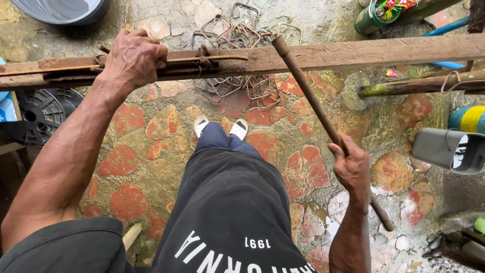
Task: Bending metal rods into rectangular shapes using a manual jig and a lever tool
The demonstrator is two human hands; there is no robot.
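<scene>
My left hand (132, 59) presses down on thin rusty steel rods (212, 59) that lie along a long wooden beam (384, 52) running across the view. My right hand (351, 169) grips a long rusty metal bar (308, 93) near its lower part. The bar slants up to the left, and its top end rests at the beam beside the end of the rods. Below the beam, on the ground, lies a pile of bent square wire stirrups (237, 35).
The ground is red and grey stone paving (136, 151). A grey tub (60, 10) sits top left and a black ribbed disc (43, 114) at the left. A green can (374, 17), a mossy pole (414, 86) and a grey container (449, 149) stand on the right.
</scene>
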